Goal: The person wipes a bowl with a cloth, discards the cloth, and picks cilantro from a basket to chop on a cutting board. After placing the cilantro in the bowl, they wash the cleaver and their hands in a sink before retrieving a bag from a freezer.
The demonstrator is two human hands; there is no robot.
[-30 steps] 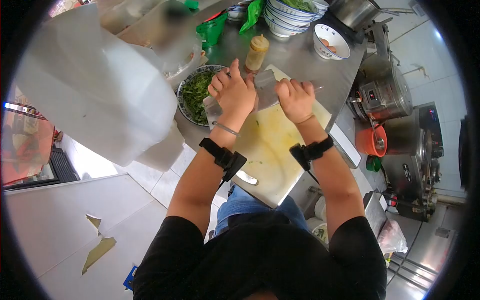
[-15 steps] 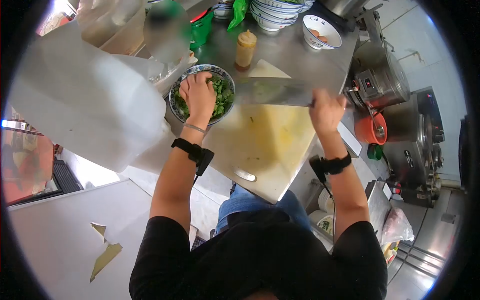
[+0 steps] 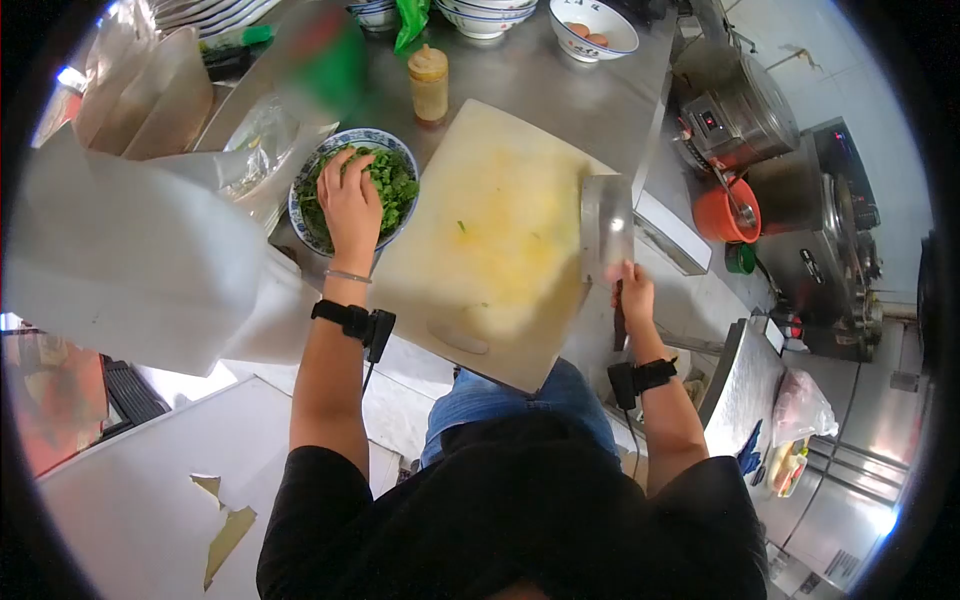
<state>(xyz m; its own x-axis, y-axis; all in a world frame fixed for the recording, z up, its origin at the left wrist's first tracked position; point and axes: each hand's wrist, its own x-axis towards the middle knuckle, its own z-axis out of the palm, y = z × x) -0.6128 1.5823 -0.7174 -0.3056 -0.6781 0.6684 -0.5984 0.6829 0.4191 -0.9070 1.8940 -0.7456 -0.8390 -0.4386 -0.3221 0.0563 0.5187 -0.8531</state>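
Observation:
My left hand (image 3: pixel 351 205) lies on chopped green herbs (image 3: pixel 397 186) in a blue-and-white patterned bowl (image 3: pixel 303 222), fingers spread over the leaves. Whether any leaves are under the fingertips is hidden. In my right hand (image 3: pixel 638 292) is the handle of a cleaver (image 3: pixel 605 228); its broad blade points away from me over the right edge of the cutting board (image 3: pixel 500 190). The board is pale, with yellow stains and a few green scraps, and it lies just right of the bowl.
Behind the board stands a squeeze bottle (image 3: pixel 428 88). A bowl with brown eggs (image 3: pixel 592 32) and stacked bowls (image 3: pixel 486 18) sit at the back of the steel counter. To the right are an orange container (image 3: pixel 727 212) and a steel pot (image 3: pixel 740 110). White plastic (image 3: pixel 130 250) bulges at the left.
The cleaver has gone from lying sideways beside the bowl to the board's right edge, its blade now pointing away. My left hand stays at the greens, its fingers more spread. The view has shifted.

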